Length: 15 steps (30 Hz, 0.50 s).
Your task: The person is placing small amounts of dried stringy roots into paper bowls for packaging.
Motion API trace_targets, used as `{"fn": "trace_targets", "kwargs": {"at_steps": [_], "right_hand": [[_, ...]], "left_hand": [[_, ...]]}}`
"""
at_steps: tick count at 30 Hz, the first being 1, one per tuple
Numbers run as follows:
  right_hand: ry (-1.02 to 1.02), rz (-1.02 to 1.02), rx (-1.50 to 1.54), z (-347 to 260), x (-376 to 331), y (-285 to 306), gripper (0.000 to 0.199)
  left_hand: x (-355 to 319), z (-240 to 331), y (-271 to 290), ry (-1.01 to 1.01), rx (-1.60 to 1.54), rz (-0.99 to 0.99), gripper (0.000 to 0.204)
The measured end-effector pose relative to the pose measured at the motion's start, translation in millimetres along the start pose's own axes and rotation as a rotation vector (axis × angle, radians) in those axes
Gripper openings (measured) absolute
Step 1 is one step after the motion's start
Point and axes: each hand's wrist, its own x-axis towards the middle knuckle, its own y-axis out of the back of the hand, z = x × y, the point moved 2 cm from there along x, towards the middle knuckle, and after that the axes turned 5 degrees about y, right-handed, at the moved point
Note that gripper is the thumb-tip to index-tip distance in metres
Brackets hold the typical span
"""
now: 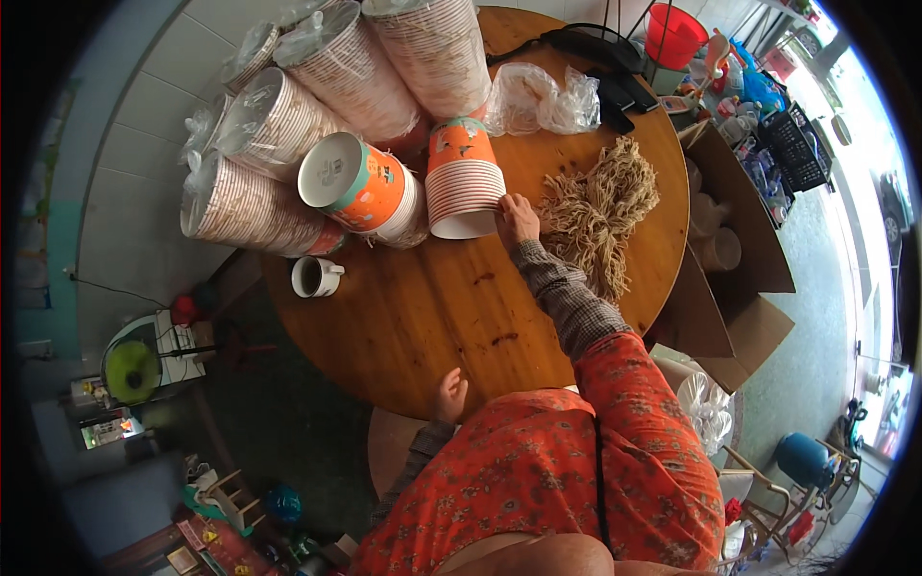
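Note:
My right hand (519,219) reaches over the table, its curled fingers pinching the near rim of a stack of orange paper tubs (465,187). That stack lies tilted, its white open end toward me. Just left of it, a second stack of orange and teal paper tubs (368,190) shows a round base on top. Beyond my right wrist spreads a heap of tan twisted strings (607,206). My left hand (448,395) holds nothing at the table's near edge, fingers loosely bent and apart.
Tall plastic-wrapped tub stacks (264,125) crowd the table's far left. A white mug (317,277) with dark liquid stands near the left edge. Crumpled clear plastic bags (543,99) and a black bag (597,48) lie at the back. An open cardboard box (759,331) stands right of the wooden table (403,331).

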Motion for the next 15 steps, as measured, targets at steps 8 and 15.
{"fn": "trace_targets", "kwargs": {"at_steps": [8,15], "right_hand": [[0.134,-0.023,0.057,-20,3,9,0.025],[0.201,-0.079,0.009,-10,-10,20,0.019]], "left_hand": [[12,7,-7,-0.055,0.01,-0.033,0.035],[39,64,0,-0.15,0.053,0.018,0.034]]}}
